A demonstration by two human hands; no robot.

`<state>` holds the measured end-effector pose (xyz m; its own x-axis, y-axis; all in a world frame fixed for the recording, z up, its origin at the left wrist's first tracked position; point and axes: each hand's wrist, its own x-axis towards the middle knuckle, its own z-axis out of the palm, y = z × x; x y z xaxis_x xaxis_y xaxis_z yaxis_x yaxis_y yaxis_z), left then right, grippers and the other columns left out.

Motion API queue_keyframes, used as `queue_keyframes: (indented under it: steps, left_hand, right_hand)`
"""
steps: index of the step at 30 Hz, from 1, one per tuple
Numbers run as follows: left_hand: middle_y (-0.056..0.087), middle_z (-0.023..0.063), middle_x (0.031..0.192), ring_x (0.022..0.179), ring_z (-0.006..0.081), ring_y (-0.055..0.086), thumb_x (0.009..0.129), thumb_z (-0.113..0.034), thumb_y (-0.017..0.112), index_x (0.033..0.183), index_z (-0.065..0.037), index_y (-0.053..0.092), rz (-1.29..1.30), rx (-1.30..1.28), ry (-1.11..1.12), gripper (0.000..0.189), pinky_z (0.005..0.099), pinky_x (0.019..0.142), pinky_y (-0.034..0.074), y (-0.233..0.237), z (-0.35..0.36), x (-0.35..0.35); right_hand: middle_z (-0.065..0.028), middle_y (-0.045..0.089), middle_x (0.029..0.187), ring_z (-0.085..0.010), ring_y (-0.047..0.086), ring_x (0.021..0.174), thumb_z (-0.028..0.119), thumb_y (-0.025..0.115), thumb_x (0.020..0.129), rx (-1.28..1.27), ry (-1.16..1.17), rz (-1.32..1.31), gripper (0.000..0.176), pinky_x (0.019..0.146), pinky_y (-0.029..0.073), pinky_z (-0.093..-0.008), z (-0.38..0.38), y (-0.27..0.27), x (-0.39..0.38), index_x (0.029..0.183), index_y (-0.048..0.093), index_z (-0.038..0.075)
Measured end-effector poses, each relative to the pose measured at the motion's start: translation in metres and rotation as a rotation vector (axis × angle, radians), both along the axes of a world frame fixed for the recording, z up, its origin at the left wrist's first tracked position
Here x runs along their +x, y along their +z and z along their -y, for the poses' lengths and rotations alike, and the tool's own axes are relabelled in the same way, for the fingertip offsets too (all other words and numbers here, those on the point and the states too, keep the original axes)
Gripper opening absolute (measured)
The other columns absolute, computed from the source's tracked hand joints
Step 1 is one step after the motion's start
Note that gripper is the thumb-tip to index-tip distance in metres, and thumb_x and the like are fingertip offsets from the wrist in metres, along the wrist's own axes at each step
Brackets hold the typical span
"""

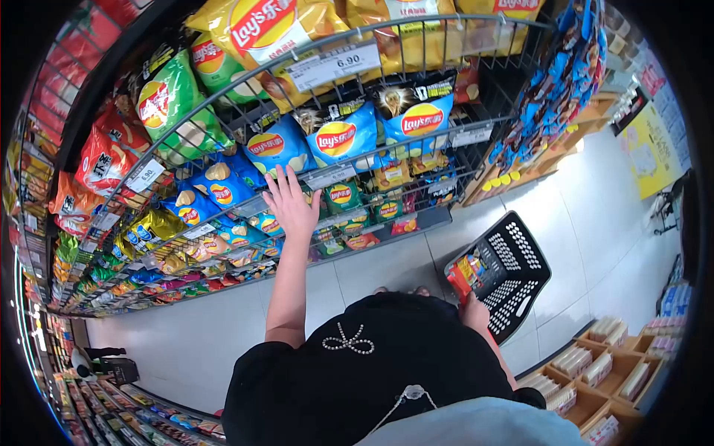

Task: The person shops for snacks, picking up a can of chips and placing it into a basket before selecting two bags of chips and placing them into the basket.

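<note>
My left hand (292, 206) is raised with its fingers spread at the shelf of chip bags, just below a blue Lay's bag (277, 145), and holds nothing. More blue Lay's bags (338, 137) stand to its right on the same wire shelf. Lower on the right, my right hand (474, 312) is closed on the red handle (464, 286) of a black shopping basket (523, 260). Inside the basket lies a small colourful package (470, 267).
Wire racks (416, 82) of snack bags curve across the front and left. Wooden bins (621, 372) stand at the lower right, a yellow sign (645, 152) at the far right. Pale floor tiles (587, 215) run between. Another person (83, 362) is far off at lower left.
</note>
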<state>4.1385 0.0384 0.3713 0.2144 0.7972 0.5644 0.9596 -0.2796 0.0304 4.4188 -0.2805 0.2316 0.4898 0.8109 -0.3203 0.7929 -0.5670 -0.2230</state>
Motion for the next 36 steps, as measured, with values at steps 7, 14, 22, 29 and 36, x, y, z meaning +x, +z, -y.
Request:
queue_keyframes:
  steps: [7, 14, 22, 29, 36]
  left_hand:
    - [0.036, 0.0173, 0.128, 0.122, 0.0384, 0.025, 0.071, -0.037, 0.063, 0.127, -0.002, 0.032, 0.028, 0.033, 0.033, 0.073, 0.0577, 0.096, 0.018, -0.008, -0.005, 0.004]
    - [0.041, 0.0172, 0.120, 0.117, 0.0375, 0.030, 0.070, -0.039, 0.064, 0.122, -0.002, 0.036, 0.043, 0.083, 0.017, 0.070, 0.0582, 0.095, 0.019, -0.008, -0.006, 0.003]
    - [0.041, 0.0167, 0.117, 0.115, 0.0373, 0.032, 0.067, -0.038, 0.066, 0.121, -0.002, 0.037, 0.073, 0.075, 0.013, 0.071, 0.0582, 0.093, 0.020, -0.008, -0.006, 0.003]
    - [0.041, 0.0165, 0.117, 0.114, 0.0364, 0.032, 0.066, -0.035, 0.067, 0.122, -0.003, 0.037, 0.060, 0.037, 0.009, 0.071, 0.0574, 0.093, 0.021, -0.006, -0.004, 0.001]
    - [0.036, 0.0177, 0.127, 0.124, 0.0373, 0.023, 0.069, -0.030, 0.066, 0.125, -0.003, 0.035, 0.102, 0.049, -0.044, 0.070, 0.0558, 0.096, 0.018, 0.023, 0.009, 0.000]
  right_hand:
    - [-0.0156, 0.060, 0.066, -0.0321, 0.061, 0.063, 0.026, 0.057, 0.076, -0.073, -0.025, 0.044, 0.030, 0.056, 0.049, -0.0418, -0.009, 0.001, -0.004, 0.093, 0.046, 0.005]
    - [-0.0175, 0.060, 0.068, -0.0338, 0.061, 0.065, 0.027, 0.054, 0.078, -0.063, -0.081, 0.052, 0.025, 0.057, 0.049, -0.0433, -0.020, -0.004, -0.002, 0.090, 0.046, 0.006]
    - [-0.0190, 0.059, 0.062, -0.0353, 0.060, 0.061, 0.032, 0.042, 0.085, 0.098, -0.062, 0.123, 0.029, 0.055, 0.049, -0.0448, -0.029, -0.011, 0.017, 0.086, 0.052, 0.005]
    - [-0.0205, 0.060, 0.065, -0.0364, 0.060, 0.063, 0.032, 0.040, 0.085, 0.086, -0.091, 0.119, 0.032, 0.056, 0.049, -0.0453, -0.040, -0.002, 0.040, 0.084, 0.053, 0.003]
    - [-0.0205, 0.060, 0.071, -0.0369, 0.060, 0.069, 0.026, 0.049, 0.080, 0.057, -0.159, 0.077, 0.024, 0.061, 0.048, -0.0453, -0.040, 0.000, 0.044, 0.087, 0.052, 0.004]
